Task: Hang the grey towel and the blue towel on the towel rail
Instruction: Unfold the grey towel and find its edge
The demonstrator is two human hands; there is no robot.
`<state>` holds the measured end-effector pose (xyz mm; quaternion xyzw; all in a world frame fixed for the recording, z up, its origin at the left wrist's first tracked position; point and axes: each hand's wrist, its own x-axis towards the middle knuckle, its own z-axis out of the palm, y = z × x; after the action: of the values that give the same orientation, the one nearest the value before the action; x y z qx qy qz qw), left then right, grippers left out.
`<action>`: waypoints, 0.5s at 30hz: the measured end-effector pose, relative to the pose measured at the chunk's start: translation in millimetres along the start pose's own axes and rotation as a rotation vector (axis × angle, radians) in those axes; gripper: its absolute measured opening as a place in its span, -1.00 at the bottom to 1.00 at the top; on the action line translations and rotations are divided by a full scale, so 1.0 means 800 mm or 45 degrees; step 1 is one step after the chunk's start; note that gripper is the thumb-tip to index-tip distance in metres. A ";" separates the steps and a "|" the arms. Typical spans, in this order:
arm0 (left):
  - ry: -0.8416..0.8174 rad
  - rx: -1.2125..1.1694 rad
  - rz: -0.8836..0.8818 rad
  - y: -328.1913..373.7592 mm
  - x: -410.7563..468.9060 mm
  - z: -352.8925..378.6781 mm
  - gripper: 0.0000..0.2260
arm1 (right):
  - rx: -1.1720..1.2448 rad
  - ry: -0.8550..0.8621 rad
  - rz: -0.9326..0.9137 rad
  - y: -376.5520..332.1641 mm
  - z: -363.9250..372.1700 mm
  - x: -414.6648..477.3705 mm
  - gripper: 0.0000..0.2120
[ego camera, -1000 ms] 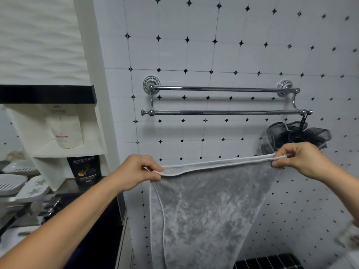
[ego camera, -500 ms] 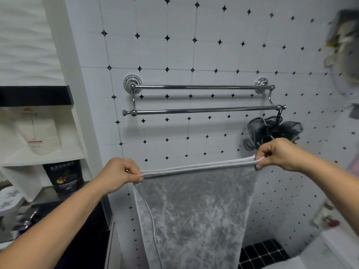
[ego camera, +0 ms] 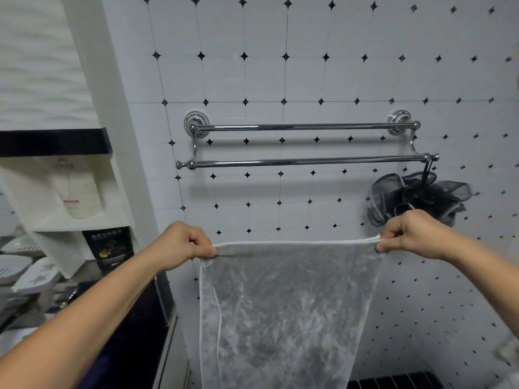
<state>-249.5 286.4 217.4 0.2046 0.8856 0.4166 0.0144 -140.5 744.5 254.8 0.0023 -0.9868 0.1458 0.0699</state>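
The grey towel (ego camera: 283, 310) hangs stretched between my hands, its white-hemmed top edge pulled straight. My left hand (ego camera: 182, 244) pinches the top left corner and my right hand (ego camera: 410, 234) pinches the top right corner. The chrome double towel rail (ego camera: 306, 162) is fixed to the tiled wall above the towel, both bars bare. The towel's top edge is well below the lower bar and does not touch it. No blue towel is in view.
A black mesh bath sponge (ego camera: 415, 197) hangs from the right end of the lower bar, just above my right hand. At left stand a white shelf unit (ego camera: 70, 223), a dark jar (ego camera: 111, 245) and soap dishes (ego camera: 25, 270).
My view swung right and then back left. Both hands kept their grip on the corners and the top edge is now pulled tauter and more level.
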 end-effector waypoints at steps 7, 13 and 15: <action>0.400 0.319 -0.168 0.035 0.020 0.016 -0.77 | 0.174 -0.206 -0.274 0.005 0.008 0.011 -0.80; 0.475 0.370 -0.324 0.038 0.015 0.040 -0.82 | 0.139 -0.054 -0.281 0.027 0.011 0.041 -0.80; 0.447 0.369 -0.299 0.044 0.018 0.058 -0.84 | 0.218 0.067 -0.154 0.033 0.018 0.062 -0.78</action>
<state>-241.0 346.0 215.4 0.0248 0.9427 0.3100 -0.1207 -192.1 766.8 240.7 0.0640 -0.9666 0.2252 0.1040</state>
